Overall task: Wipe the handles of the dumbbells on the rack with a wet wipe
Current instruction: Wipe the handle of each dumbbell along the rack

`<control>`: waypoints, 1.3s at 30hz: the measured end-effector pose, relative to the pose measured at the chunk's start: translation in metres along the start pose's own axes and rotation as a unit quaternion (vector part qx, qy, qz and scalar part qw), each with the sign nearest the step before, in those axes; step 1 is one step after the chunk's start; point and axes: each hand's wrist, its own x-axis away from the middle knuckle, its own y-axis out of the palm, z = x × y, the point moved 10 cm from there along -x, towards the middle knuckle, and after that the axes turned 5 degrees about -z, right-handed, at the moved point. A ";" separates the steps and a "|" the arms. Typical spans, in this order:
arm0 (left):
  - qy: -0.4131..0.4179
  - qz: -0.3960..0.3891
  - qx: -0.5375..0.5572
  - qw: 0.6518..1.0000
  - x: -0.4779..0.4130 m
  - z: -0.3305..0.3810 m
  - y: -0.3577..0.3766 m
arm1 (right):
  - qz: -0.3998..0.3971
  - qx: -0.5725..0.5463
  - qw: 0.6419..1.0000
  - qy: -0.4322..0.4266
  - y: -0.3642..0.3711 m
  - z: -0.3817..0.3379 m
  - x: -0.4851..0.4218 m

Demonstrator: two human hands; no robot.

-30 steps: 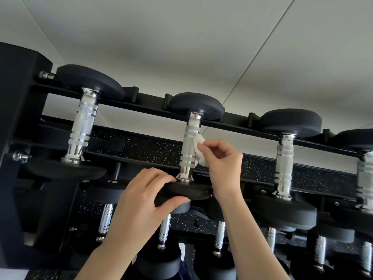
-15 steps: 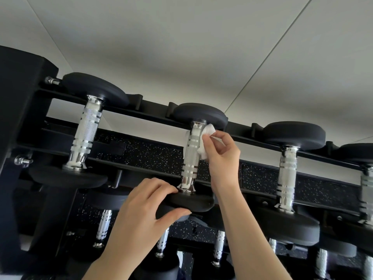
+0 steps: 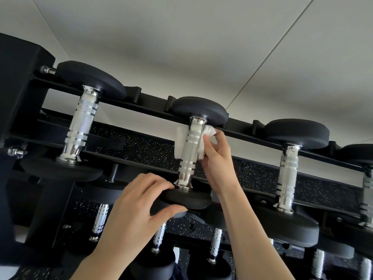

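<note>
Centre frame: a right hand pinches a white wet wipe against a dumbbell's chrome handle, the left hand, grip clamped, on its lower head.

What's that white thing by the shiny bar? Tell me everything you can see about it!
The white wet wipe is a thin, soft-looking, crumpled sheet. It passes behind the upper part of the knurled silver handle of the middle black dumbbell on the top rail, showing on both sides: a flatter flap on the left, a bunched wad on the right. The right hand pinches the bunched side against the handle. It sits just below the dumbbell's far round black end weight.
</note>
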 end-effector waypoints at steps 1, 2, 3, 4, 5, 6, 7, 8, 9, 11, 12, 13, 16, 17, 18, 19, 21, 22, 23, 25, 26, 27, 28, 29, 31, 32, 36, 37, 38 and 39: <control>0.000 0.001 0.000 1.000 0.000 0.000 0.000 | -0.004 -0.001 1.000 0.006 0.000 0.003 0.002; -0.001 0.001 0.000 1.000 0.000 0.000 0.000 | -0.006 0.002 1.000 0.011 0.000 0.006 0.004; -0.001 0.000 0.000 1.000 0.000 0.000 0.000 | -0.007 0.005 1.000 0.015 -0.001 0.008 0.006; -0.001 -0.001 0.000 1.000 0.000 0.000 0.000 | -0.008 0.009 1.000 0.017 -0.001 0.010 0.008; -0.001 0.000 -0.001 1.000 0.001 0.000 0.000 | -0.008 0.013 1.000 0.018 -0.001 0.011 0.009; -0.002 0.001 -0.002 1.000 0.001 0.000 0.000 | -0.010 0.018 1.000 0.019 -0.001 0.011 0.010; -0.002 0.002 -0.002 1.000 0.001 0.000 -0.001 | -0.012 0.021 1.000 0.019 -0.001 0.011 0.010; -0.003 0.004 -0.003 1.000 0.001 0.000 -0.001 | -0.014 0.025 0.999 0.019 -0.001 0.011 0.011; -0.004 0.004 -0.003 1.000 0.001 0.000 -0.001 | -0.014 0.028 0.999 0.017 -0.001 0.011 0.011; -0.006 0.003 -0.002 1.000 0.001 -0.001 -0.001 | -0.014 0.033 0.999 0.015 -0.001 0.011 0.013; -0.007 0.002 -0.001 1.000 0.001 -0.001 0.000 | -0.014 0.035 0.999 0.016 -0.001 0.012 0.014; -0.006 0.001 -0.001 1.000 0.001 -0.001 0.000 | -0.012 0.035 0.999 0.018 -0.002 0.013 0.014; -0.002 0.000 -0.001 1.000 0.000 -0.001 0.001 | -0.015 0.026 0.999 0.027 -0.002 0.017 0.013; -0.001 0.001 -0.001 1.000 0.000 -0.001 0.001 | -0.017 0.020 0.999 0.033 -0.002 0.017 0.013; -0.001 0.002 -0.001 1.000 0.000 -0.001 0.001 | -0.024 0.013 0.999 0.038 0.000 0.017 0.013; 0.000 0.002 -0.002 1.000 0.000 -0.001 0.001 | -0.035 0.005 0.999 0.041 0.002 0.017 0.013; 0.003 0.004 -0.002 1.000 0.000 0.000 0.001 | -0.061 -0.003 0.997 0.045 0.007 0.017 0.013; 0.004 0.005 -0.002 1.000 0.000 0.000 0.001 | -0.069 -0.002 0.997 0.047 0.008 0.018 0.014; 0.004 0.006 -0.002 1.000 0.000 0.000 0.001 | -0.072 0.005 0.996 0.049 0.008 0.019 0.016; 0.003 0.007 0.000 1.000 0.001 0.001 0.001 | -0.073 0.018 0.996 0.056 0.007 0.023 0.020; 0.001 0.007 0.002 1.000 0.001 0.001 0.000 | -0.074 0.023 0.995 0.063 0.006 0.026 0.022; -0.002 0.007 0.002 1.000 0.001 0.001 0.000 | -0.076 0.032 0.994 0.068 0.006 0.028 0.025; -0.004 0.007 0.001 1.000 0.001 0.001 0.000 | -0.080 0.043 0.994 0.069 0.005 0.029 0.028; -0.004 0.007 -0.001 1.000 0.000 0.001 0.000 | -0.084 0.060 0.992 0.068 0.004 0.030 0.030; -0.002 0.007 -0.006 1.000 0.000 0.001 -0.001 | -0.096 0.106 0.988 0.064 0.003 0.030 0.035; -0.001 0.007 -0.006 1.000 0.000 0.001 -0.001 | -0.101 0.125 0.985 0.062 0.003 0.028 0.038; 0.006 0.007 -0.002 1.000 0.000 0.001 -0.001 | -0.106 0.195 0.974 0.050 0.003 0.020 0.045; 0.007 0.008 -0.001 1.000 0.000 0.001 -0.001 | -0.106 0.214 0.970 0.046 0.003 0.018 0.046; 0.008 0.009 -0.001 1.000 0.001 0.000 -0.002 | -0.102 0.230 0.967 0.044 0.003 0.016 0.047; 0.009 0.011 -0.001 1.000 0.001 0.000 -0.002 | -0.099 0.242 0.964 0.043 0.002 0.014 0.048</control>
